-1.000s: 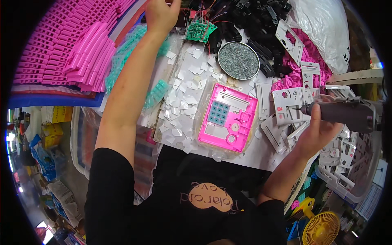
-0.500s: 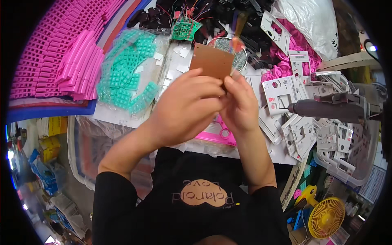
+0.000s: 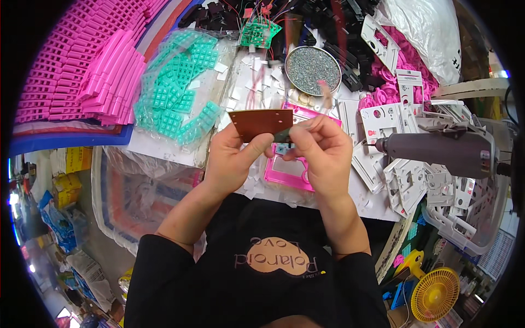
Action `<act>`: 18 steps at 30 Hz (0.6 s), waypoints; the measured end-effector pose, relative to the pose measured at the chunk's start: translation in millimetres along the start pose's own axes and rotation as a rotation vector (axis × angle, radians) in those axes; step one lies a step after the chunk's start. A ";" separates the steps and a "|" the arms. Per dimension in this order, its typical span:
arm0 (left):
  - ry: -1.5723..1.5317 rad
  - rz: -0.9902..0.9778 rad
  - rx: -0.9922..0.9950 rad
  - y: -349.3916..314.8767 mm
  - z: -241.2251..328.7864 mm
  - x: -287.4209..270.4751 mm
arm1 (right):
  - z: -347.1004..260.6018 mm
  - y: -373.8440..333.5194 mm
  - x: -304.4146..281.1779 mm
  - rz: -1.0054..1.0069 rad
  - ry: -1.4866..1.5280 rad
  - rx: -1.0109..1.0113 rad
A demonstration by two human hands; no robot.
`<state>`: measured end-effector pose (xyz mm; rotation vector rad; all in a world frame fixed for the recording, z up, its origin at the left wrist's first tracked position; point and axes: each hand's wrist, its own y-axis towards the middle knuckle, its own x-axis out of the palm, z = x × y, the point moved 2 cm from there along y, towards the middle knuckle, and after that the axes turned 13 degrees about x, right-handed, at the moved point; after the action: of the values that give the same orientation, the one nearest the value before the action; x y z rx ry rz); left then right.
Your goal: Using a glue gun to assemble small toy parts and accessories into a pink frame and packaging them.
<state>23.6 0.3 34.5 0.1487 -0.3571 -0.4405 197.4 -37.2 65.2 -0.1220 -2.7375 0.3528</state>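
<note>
My left hand (image 3: 232, 158) grips a brown circuit board (image 3: 261, 123) at its left end, thumb on the near side. The board is tilted, showing its plain face with small holes near the edges. Against its right end, the fingers of my right hand (image 3: 326, 152) are bent and pressed together; what they pinch is hidden. Thin reddish wires (image 3: 256, 87) show blurred beyond the board. Under my hands lies a pink plastic frame (image 3: 285, 176) with a rectangular opening and a round ring, partly covered by my fingers.
A round tin of small screws (image 3: 313, 70) stands beyond my right hand. Left are bagged green keypads (image 3: 175, 90) and stacked pink parts (image 3: 112, 82). A grey electric screwdriver (image 3: 435, 150) juts in from the right over white panels (image 3: 402, 177). Wired green boards (image 3: 260, 34) lie far back.
The board has come nearer and tilted, so its face looks narrower. My left hand has moved from across it to its left end. The tin and pink frame are less covered.
</note>
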 end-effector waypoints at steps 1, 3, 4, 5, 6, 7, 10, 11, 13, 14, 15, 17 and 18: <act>-0.061 0.090 0.056 0.2 -2.6 2.1 | 1.3 0.3 -0.1 0.051 0.081 0.015; -0.187 0.266 0.169 2.5 -7.0 7.3 | 3.4 0.3 -2.0 0.158 0.240 0.045; -0.187 0.303 0.118 3.7 -7.0 3.9 | 4.7 1.9 -7.9 0.109 0.364 0.080; -0.222 0.324 0.029 2.5 -7.8 -1.1 | 9.3 3.5 -14.6 0.047 0.421 0.104; -0.252 0.345 -0.060 1.0 -7.2 -7.4 | 15.4 5.7 -20.5 -0.017 0.482 0.130; -0.283 0.366 -0.149 -0.4 -7.5 -10.3 | 18.9 6.8 -22.5 -0.082 0.542 0.155; -0.320 0.280 -0.128 -2.9 -4.8 -11.2 | 18.5 7.3 -19.7 -0.156 0.550 0.152; -0.349 0.231 -0.116 -3.2 -3.2 -11.3 | 18.8 6.7 -20.0 -0.134 0.466 0.108; -0.360 0.202 -0.086 -3.1 -3.2 -11.0 | 18.1 5.2 -20.2 -0.090 0.295 0.018; -0.366 0.186 -0.072 -3.0 -2.9 -10.9 | 16.2 4.4 -18.4 -0.056 0.194 -0.005; -0.368 0.179 -0.086 -3.6 -2.0 -10.2 | 12.6 3.1 -15.7 -0.022 0.092 -0.027; -0.372 0.164 -0.115 -4.5 0.3 -8.9 | 5.7 2.6 -9.5 0.005 -0.092 -0.054; -0.358 0.128 -0.090 -4.3 0.0 -7.3 | 2.3 3.2 -5.8 -0.001 -0.177 -0.059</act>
<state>15.7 -0.3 31.3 -0.0427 -0.6932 -0.3551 202.0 -35.4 60.3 -0.1102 -2.9241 0.2951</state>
